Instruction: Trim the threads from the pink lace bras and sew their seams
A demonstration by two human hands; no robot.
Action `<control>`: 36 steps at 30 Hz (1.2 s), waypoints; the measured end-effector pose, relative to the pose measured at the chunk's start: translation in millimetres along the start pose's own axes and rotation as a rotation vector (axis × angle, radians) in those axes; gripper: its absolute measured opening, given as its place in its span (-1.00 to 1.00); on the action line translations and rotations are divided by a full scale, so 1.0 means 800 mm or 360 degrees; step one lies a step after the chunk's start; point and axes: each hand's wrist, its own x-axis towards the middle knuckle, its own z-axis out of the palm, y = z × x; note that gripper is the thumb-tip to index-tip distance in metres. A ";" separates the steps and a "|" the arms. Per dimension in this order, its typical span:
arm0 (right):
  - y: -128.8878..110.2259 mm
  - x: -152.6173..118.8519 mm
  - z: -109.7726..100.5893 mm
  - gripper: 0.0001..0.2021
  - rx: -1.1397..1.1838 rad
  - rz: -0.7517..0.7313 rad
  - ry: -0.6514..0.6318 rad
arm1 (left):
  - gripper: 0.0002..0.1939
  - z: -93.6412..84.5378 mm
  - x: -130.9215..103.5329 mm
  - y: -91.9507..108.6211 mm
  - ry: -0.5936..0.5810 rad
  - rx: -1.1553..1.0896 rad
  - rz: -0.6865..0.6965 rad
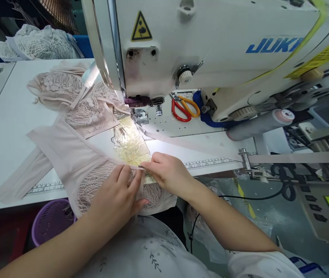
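Observation:
A pale pink lace garment (79, 154) lies over the table's front edge, with more of its lace near the needle area. My left hand (118, 193) presses its fingers on the garment's upper edge, thumb pointing right. Close beside it, my right hand (167, 172) pinches a small dark-tipped item at that same edge; most of it is hidden by the fingers. Behind both hands is a yellowish taped plate (131, 141) next to the presser foot (139, 116). A thin pink strip (178, 143) runs from the foot to a metal guide on the right.
The white sewing machine (211, 50) spans the back. Red and orange-handled scissors (184, 108) lie under its arm. A thread cone (261, 124) is at the right, a bundle of pale lace (39, 43) at the back left, and a purple basket (51, 222) below the table.

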 end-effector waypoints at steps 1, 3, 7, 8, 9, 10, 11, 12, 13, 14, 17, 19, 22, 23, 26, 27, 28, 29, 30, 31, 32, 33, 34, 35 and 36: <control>0.000 0.001 0.000 -0.71 -0.0007 0.0001 -0.0017 | -0.35 0.000 0.001 0.001 0.0003 0.0014 0.0010; 0.001 0.000 0.001 -0.73 -0.0020 0.0008 -0.0053 | -0.32 0.000 0.001 0.003 -0.0016 0.0031 0.0015; 0.002 -0.002 0.001 -0.73 -0.0025 0.0020 -0.0076 | -0.30 0.000 0.002 0.003 -0.0074 0.0041 0.0002; 0.001 -0.002 0.002 -0.72 -0.0030 0.0023 -0.0079 | -0.29 0.001 0.002 0.003 -0.0080 0.0037 -0.0004; 0.001 -0.002 0.002 -0.71 -0.0035 0.0024 -0.0088 | -0.27 0.001 0.002 0.003 -0.0086 0.0030 -0.0012; 0.001 -0.002 0.002 -0.70 -0.0042 0.0030 -0.0107 | -0.26 0.001 0.001 0.003 -0.0092 0.0020 -0.0021; 0.000 -0.001 0.002 -0.70 -0.0051 0.0041 -0.0134 | -0.25 0.002 0.001 0.004 -0.0098 0.0008 -0.0030; 0.000 0.000 0.001 -0.70 -0.0061 0.0051 -0.0171 | -0.24 0.002 0.001 0.004 -0.0108 -0.0003 -0.0039; 0.000 0.001 0.000 -0.71 -0.0071 0.0060 -0.0210 | -0.23 0.003 0.000 0.004 -0.0120 -0.0012 -0.0049; 0.000 0.001 -0.001 -0.73 -0.0083 0.0063 -0.0247 | -0.22 0.003 0.000 0.004 -0.0128 -0.0016 -0.0057; 0.001 -0.004 -0.011 -0.77 -0.0150 0.0056 -0.0326 | -0.22 0.004 0.000 0.004 -0.0158 -0.0020 -0.0070; 0.004 -0.014 -0.020 -0.79 -0.0207 0.0067 -0.0358 | -0.23 0.004 0.000 0.004 -0.0158 -0.0032 -0.0077; 0.009 -0.032 -0.031 -0.78 -0.0219 0.0094 -0.0256 | -0.25 0.005 -0.001 0.004 -0.0145 -0.0054 -0.0080; 0.011 -0.037 -0.032 -0.76 -0.0198 0.0110 -0.0160 | -0.25 0.006 -0.003 0.004 -0.0135 -0.0057 -0.0076; 0.013 -0.043 -0.030 -0.68 -0.0129 0.0175 0.0129 | -0.28 0.009 -0.012 0.003 -0.0093 -0.0081 -0.0063; 0.012 -0.042 -0.027 -0.67 -0.0112 0.0181 0.0174 | -0.32 0.010 -0.017 0.002 -0.0080 -0.0095 -0.0061; 0.009 -0.038 -0.023 -0.67 -0.0099 0.0174 0.0181 | -0.36 0.011 -0.021 0.002 -0.0071 -0.0112 -0.0063; 0.005 -0.032 -0.020 -0.68 -0.0090 0.0158 0.0159 | -0.41 0.012 -0.026 0.002 -0.0065 -0.0127 -0.0069; -0.001 -0.025 -0.016 -0.71 -0.0089 0.0135 0.0115 | -0.44 0.013 -0.030 0.002 -0.0060 -0.0139 -0.0075; -0.007 -0.016 -0.012 -0.75 -0.0101 0.0107 0.0056 | -0.47 0.014 -0.033 0.002 -0.0056 -0.0147 -0.0086; -0.014 -0.007 -0.008 -0.78 -0.0130 0.0080 -0.0011 | -0.48 0.014 -0.036 0.003 -0.0055 -0.0153 -0.0102; -0.021 0.002 -0.005 -0.80 -0.0174 0.0054 -0.0076 | -0.48 0.014 -0.038 0.004 -0.0059 -0.0159 -0.0122; -0.027 0.012 -0.002 -0.81 -0.0231 0.0030 -0.0133 | -0.48 0.013 -0.039 0.005 -0.0069 -0.0165 -0.0147; -0.033 0.020 0.001 -0.82 -0.0290 0.0010 -0.0181 | -0.49 0.012 -0.040 0.006 -0.0089 -0.0172 -0.0174; -0.038 0.027 0.003 -0.83 -0.0342 -0.0005 -0.0215 | -0.51 0.010 -0.041 0.007 -0.0116 -0.0179 -0.0205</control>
